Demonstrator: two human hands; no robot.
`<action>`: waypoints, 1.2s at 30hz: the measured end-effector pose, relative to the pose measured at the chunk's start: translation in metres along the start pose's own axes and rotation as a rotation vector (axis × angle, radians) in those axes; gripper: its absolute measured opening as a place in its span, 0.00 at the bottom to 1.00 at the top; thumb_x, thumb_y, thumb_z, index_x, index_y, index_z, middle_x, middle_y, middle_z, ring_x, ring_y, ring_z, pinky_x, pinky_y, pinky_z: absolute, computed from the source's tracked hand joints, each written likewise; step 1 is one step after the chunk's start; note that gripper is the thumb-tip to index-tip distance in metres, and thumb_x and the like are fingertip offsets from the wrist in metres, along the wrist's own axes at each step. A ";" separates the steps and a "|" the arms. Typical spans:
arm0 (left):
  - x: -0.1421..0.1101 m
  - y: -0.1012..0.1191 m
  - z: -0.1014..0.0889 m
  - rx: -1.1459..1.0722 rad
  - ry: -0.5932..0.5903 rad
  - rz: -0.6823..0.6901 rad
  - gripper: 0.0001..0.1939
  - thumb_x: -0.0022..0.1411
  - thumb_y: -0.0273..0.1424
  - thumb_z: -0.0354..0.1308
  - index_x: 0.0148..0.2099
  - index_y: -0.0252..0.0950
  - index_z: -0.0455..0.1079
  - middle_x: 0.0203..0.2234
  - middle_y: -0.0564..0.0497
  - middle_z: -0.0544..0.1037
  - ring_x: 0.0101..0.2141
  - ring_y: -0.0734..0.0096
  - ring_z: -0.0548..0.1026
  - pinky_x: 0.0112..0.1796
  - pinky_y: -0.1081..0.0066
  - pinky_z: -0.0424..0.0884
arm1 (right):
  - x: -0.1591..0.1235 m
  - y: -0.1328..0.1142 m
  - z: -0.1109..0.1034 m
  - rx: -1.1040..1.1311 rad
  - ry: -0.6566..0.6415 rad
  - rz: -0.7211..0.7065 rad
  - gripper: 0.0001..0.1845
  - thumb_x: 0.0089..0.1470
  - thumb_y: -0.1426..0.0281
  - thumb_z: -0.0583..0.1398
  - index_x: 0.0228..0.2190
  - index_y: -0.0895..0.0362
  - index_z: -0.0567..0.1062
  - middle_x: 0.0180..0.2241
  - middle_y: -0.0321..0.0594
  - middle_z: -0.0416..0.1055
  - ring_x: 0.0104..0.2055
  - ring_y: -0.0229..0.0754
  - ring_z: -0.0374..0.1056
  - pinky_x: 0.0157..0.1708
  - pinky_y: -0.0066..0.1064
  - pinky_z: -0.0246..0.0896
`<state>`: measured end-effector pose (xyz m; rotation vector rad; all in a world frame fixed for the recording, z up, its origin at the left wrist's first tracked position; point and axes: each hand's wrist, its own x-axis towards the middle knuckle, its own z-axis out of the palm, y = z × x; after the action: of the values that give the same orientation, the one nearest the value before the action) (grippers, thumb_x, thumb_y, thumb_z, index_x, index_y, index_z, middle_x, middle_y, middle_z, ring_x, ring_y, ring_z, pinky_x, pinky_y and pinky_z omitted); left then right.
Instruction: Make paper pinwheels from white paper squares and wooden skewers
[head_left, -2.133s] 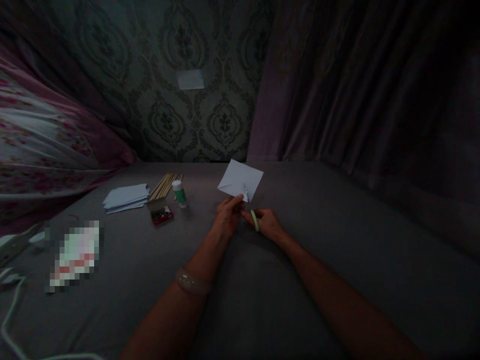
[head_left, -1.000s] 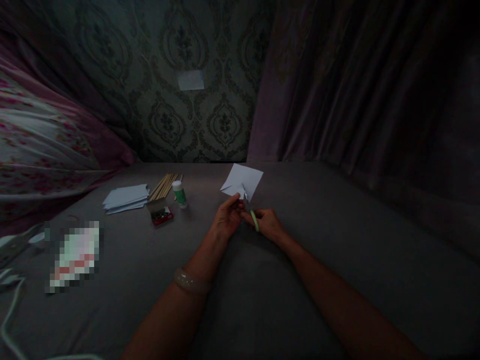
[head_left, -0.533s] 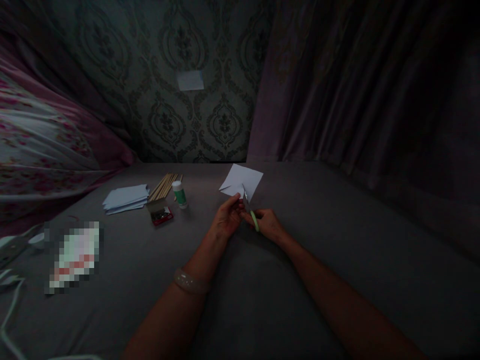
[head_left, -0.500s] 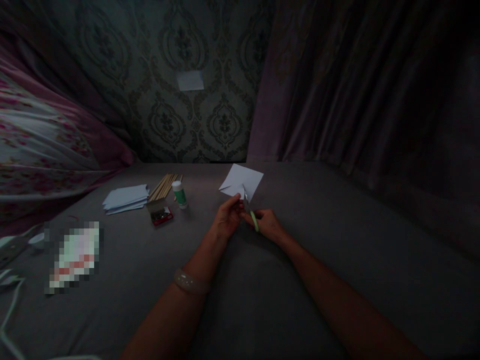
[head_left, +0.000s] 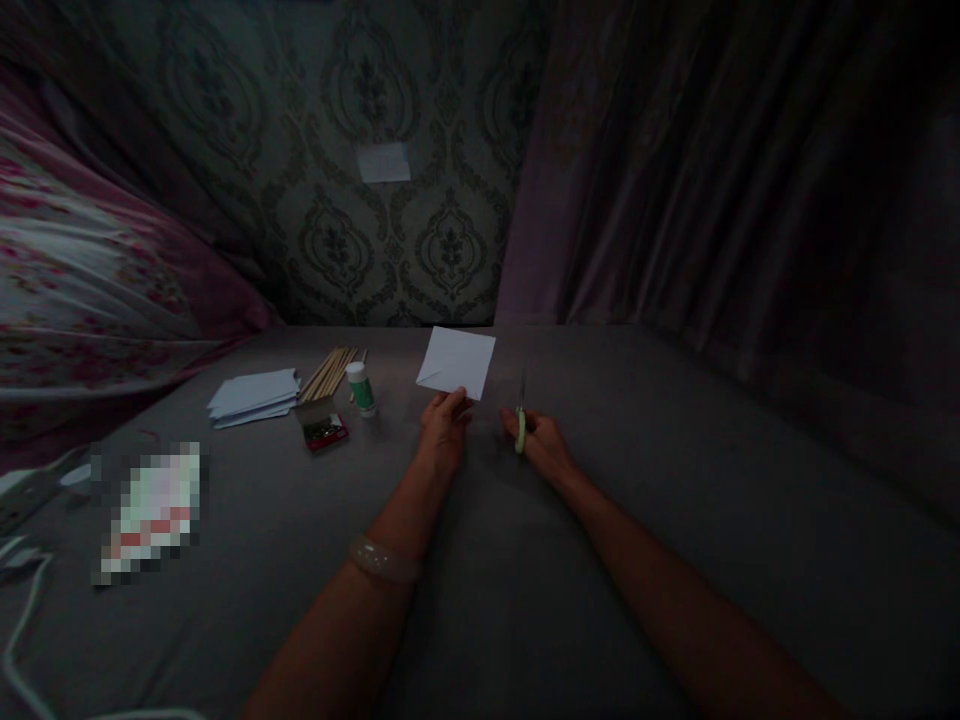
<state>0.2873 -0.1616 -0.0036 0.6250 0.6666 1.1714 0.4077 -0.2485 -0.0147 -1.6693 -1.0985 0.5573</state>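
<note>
A square sheet of white paper (head_left: 459, 358) is pinched at its lower edge by my left hand (head_left: 444, 430). A slit or crease runs in from the sheet's left corner. My right hand (head_left: 546, 440) grips a pair of scissors (head_left: 521, 425) by its light green handles, and the metal blades point up and away from me. The scissors are apart from the paper, a short way to its right. Both hands are above the grey cloth surface (head_left: 495, 580).
Left of my hands stand a glue stick (head_left: 361, 388), a small open red box (head_left: 325, 430) of small dark pieces, several wooden sticks (head_left: 328, 374) and a stack of white paper (head_left: 255, 395). A blurred-out packet (head_left: 154, 510) and a white cable (head_left: 22, 630) lie farther left.
The scissors have come away from the paper, and their blades now point more straight ahead. My left hand has shifted left with the sheet and turned it slightly.
</note>
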 end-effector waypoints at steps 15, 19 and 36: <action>-0.002 -0.001 0.000 0.135 -0.020 -0.096 0.10 0.36 0.26 0.63 0.22 0.36 0.63 0.16 0.59 0.65 0.19 0.80 0.64 0.23 0.77 0.60 | 0.005 -0.005 -0.010 0.306 0.308 0.026 0.26 0.39 0.46 0.61 0.22 0.58 0.72 0.19 0.33 0.64 0.24 0.35 0.58 0.24 0.28 0.53; -0.002 -0.005 -0.002 0.170 -0.021 -0.095 0.09 0.36 0.26 0.62 0.21 0.35 0.63 0.15 0.59 0.64 0.18 0.80 0.63 0.22 0.77 0.58 | 0.007 -0.002 -0.008 0.360 0.320 -0.002 0.24 0.38 0.49 0.62 0.26 0.58 0.73 0.22 0.35 0.68 0.25 0.36 0.61 0.25 0.28 0.55; -0.007 -0.005 0.000 0.236 0.016 0.056 0.13 0.35 0.26 0.68 0.28 0.36 0.72 0.21 0.54 0.74 0.23 0.75 0.68 0.26 0.75 0.61 | 0.006 0.003 0.001 0.128 0.252 -0.139 0.14 0.39 0.57 0.60 0.20 0.56 0.68 0.19 0.34 0.63 0.25 0.37 0.58 0.26 0.29 0.55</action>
<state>0.2884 -0.1693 -0.0066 0.8384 0.8125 1.1598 0.4110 -0.2432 -0.0165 -1.4931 -0.9652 0.3107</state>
